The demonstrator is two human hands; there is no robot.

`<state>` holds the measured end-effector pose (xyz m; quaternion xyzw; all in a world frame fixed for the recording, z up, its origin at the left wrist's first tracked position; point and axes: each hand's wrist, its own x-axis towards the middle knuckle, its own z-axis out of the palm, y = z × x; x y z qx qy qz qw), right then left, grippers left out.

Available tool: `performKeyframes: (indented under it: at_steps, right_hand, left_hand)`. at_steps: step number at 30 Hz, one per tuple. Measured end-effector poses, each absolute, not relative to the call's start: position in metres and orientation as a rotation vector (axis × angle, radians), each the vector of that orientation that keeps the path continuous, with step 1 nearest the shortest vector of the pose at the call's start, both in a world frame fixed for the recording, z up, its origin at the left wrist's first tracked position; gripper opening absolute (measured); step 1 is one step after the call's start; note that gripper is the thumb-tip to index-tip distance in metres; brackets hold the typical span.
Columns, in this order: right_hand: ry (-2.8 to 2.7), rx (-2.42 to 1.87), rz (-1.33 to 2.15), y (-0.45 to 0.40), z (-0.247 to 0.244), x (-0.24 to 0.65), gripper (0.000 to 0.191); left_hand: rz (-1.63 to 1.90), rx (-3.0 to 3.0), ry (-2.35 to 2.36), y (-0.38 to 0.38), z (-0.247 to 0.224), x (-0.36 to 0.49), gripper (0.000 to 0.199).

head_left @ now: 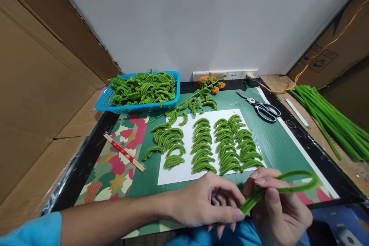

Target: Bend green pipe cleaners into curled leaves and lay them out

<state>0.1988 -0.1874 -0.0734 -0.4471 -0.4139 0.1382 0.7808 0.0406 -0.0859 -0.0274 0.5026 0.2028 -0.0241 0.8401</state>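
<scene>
A fuzzy green stem (300, 189), bent into a loop at its right end, is held between both hands near the table's front edge. My left hand (211, 201) pinches its lower left end between thumb and fingers. My right hand (278, 203) grips it around the middle, the loop sticking out to the right. Behind the hands, curled green fuzzy pieces (203, 146) lie in columns on a white sheet (187, 123). More loose curled pieces (194, 103) lie at the sheet's back edge.
A blue basket (138, 108) heaped with green pieces stands back left. Wrapped chopsticks (123, 152) lie at left, scissors (259, 108) at back right. Orange pieces on a green stem (211, 82) lie at the back. Straight green stems (331, 123) and a white pen (298, 113) are far right.
</scene>
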Motion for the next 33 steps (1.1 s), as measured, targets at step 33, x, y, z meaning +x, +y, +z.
performKeyframes:
  at_steps: [33]
  right_hand:
    - [-0.762, -0.923, 0.161, -0.18, -0.072, 0.198, 0.012]
  left_hand:
    - [0.07, 0.959, 0.449, -0.092, -0.036, 0.04, 0.051]
